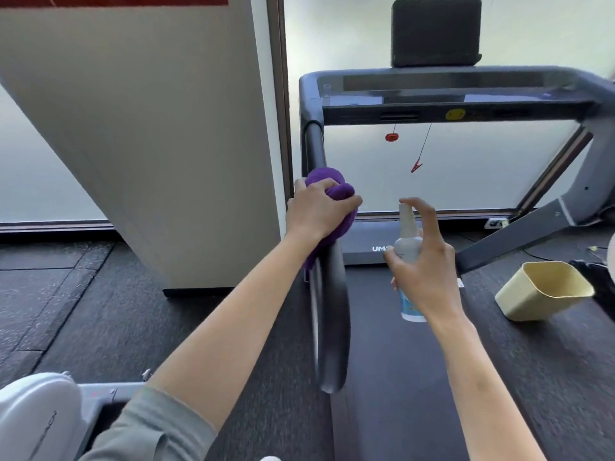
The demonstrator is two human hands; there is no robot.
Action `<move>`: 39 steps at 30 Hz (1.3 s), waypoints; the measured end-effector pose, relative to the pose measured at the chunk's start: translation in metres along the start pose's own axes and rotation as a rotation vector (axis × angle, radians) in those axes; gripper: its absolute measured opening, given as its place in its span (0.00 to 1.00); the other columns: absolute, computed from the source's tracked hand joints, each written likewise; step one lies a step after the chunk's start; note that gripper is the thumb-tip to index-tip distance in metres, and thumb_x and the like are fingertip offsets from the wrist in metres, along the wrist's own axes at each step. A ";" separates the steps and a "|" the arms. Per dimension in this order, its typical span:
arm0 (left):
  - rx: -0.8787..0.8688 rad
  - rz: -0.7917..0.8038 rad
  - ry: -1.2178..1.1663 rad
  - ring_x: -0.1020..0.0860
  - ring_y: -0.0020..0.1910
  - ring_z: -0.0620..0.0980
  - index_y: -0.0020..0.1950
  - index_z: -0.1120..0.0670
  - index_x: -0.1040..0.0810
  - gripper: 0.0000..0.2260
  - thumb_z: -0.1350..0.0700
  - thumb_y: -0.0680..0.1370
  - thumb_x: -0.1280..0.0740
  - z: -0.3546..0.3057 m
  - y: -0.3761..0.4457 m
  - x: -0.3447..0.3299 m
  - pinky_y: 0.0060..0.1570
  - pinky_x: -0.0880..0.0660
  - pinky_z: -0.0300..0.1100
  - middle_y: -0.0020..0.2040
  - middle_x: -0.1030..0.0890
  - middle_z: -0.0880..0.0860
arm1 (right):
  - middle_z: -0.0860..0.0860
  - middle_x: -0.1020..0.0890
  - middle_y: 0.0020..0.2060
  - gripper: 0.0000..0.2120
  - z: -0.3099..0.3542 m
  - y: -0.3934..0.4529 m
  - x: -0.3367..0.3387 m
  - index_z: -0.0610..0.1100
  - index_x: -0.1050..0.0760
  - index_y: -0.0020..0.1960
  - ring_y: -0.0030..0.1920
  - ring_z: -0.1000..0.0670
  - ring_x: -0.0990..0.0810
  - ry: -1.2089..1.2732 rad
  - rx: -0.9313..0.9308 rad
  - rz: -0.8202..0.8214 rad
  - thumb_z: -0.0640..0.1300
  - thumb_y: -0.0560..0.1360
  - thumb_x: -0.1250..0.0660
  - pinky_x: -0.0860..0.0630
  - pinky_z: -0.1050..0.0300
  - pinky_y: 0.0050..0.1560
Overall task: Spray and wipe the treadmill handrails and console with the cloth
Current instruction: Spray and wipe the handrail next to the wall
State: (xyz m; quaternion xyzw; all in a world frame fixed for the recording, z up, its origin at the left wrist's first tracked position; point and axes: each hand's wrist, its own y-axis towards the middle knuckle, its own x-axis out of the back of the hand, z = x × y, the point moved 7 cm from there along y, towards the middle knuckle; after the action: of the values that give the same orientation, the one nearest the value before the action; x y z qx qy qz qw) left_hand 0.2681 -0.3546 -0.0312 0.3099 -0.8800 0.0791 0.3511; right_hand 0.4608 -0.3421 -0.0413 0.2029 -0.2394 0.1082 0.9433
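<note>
My left hand grips a bunched purple cloth wrapped over the treadmill's black left handrail, about midway along it. My right hand holds a small white spray bottle upright above the belt, to the right of that rail, index finger curled over the nozzle. The grey console spans the far end, with a dark tablet-like screen standing on top. The right handrail is mostly out of frame at the right edge.
A pale yellow bin lies tilted on the treadmill belt at right. A red safety clip on a cord and a red key hang under the console. A white pillar stands left of the treadmill. Another machine's white cover sits bottom left.
</note>
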 end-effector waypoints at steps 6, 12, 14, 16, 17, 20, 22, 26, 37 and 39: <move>-0.055 -0.023 -0.072 0.27 0.59 0.53 0.60 0.38 0.25 0.15 0.39 0.75 0.35 0.007 -0.046 0.004 0.50 0.39 0.37 0.59 0.28 0.54 | 0.52 0.25 0.32 0.31 0.008 -0.018 0.011 0.60 0.35 0.65 0.30 0.40 0.21 -0.001 0.016 -0.010 0.33 0.71 0.34 0.19 0.41 0.37; -0.160 -0.093 -0.121 0.27 0.45 0.50 0.63 0.32 0.32 0.22 0.34 0.69 0.36 0.015 -0.149 0.004 0.50 0.34 0.38 0.56 0.31 0.48 | 0.46 0.24 0.31 0.31 0.007 -0.043 0.024 0.62 0.36 0.64 0.28 0.38 0.22 -0.030 -0.013 -0.055 0.34 0.70 0.34 0.19 0.41 0.37; -0.148 -0.081 -0.177 0.24 0.48 0.51 0.59 0.35 0.28 0.20 0.37 0.67 0.34 0.014 -0.140 0.004 0.51 0.34 0.38 0.59 0.31 0.48 | 0.47 0.25 0.30 0.31 0.009 -0.051 0.026 0.61 0.35 0.64 0.28 0.38 0.22 -0.044 -0.013 -0.070 0.33 0.70 0.34 0.20 0.41 0.37; -0.104 -0.045 -0.255 0.26 0.51 0.49 0.55 0.39 0.24 0.16 0.41 0.68 0.30 0.016 -0.113 0.006 0.53 0.35 0.37 0.61 0.30 0.50 | 0.48 0.26 0.30 0.31 0.014 -0.062 0.028 0.59 0.35 0.65 0.28 0.38 0.22 -0.068 -0.015 -0.083 0.33 0.71 0.34 0.20 0.42 0.37; -0.077 -0.008 -0.284 0.27 0.52 0.48 0.55 0.40 0.23 0.15 0.44 0.69 0.28 0.017 -0.098 0.007 0.54 0.35 0.37 0.61 0.29 0.51 | 0.48 0.26 0.30 0.31 0.018 -0.067 0.029 0.59 0.35 0.66 0.29 0.38 0.22 -0.079 -0.022 -0.083 0.33 0.71 0.34 0.20 0.42 0.38; -0.055 0.054 -0.319 0.27 0.59 0.51 0.58 0.43 0.22 0.16 0.45 0.72 0.28 0.016 -0.074 0.005 0.56 0.35 0.37 0.61 0.28 0.53 | 0.47 0.24 0.34 0.30 0.029 -0.084 0.033 0.59 0.35 0.65 0.33 0.37 0.21 -0.087 -0.033 -0.090 0.33 0.71 0.34 0.20 0.42 0.40; -0.068 0.027 -0.329 0.27 0.55 0.52 0.60 0.39 0.25 0.16 0.42 0.73 0.31 0.017 -0.086 0.005 0.52 0.36 0.35 0.58 0.29 0.52 | 0.47 0.25 0.34 0.30 0.036 -0.095 0.036 0.60 0.35 0.65 0.33 0.36 0.21 -0.107 -0.026 -0.108 0.34 0.71 0.34 0.20 0.42 0.40; -0.180 -0.106 -0.361 0.25 0.49 0.47 0.59 0.32 0.30 0.20 0.37 0.69 0.34 0.037 -0.165 -0.001 0.41 0.34 0.30 0.57 0.30 0.47 | 0.46 0.23 0.38 0.30 0.035 -0.122 0.038 0.61 0.35 0.65 0.34 0.36 0.20 -0.116 -0.054 -0.114 0.35 0.71 0.34 0.20 0.41 0.44; -0.091 0.069 -0.598 0.23 0.54 0.50 0.51 0.38 0.27 0.10 0.45 0.71 0.32 0.031 -0.124 0.003 0.58 0.26 0.47 0.55 0.21 0.50 | 0.50 0.25 0.34 0.31 0.035 -0.148 0.026 0.61 0.36 0.65 0.31 0.39 0.21 -0.104 -0.071 -0.101 0.34 0.72 0.34 0.20 0.40 0.39; -0.116 0.079 -0.701 0.21 0.53 0.47 0.51 0.41 0.23 0.07 0.50 0.74 0.32 0.035 -0.131 0.011 0.59 0.26 0.46 0.53 0.19 0.47 | 0.51 0.24 0.33 0.31 0.036 -0.156 0.024 0.61 0.36 0.66 0.31 0.42 0.21 -0.096 -0.043 -0.131 0.34 0.72 0.34 0.20 0.42 0.39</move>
State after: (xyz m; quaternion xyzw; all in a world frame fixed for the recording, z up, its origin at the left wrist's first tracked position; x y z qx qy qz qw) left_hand 0.3205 -0.4769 -0.0603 0.2633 -0.9614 -0.0688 0.0416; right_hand 0.5137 -0.4946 -0.0521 0.2026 -0.2726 0.0314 0.9400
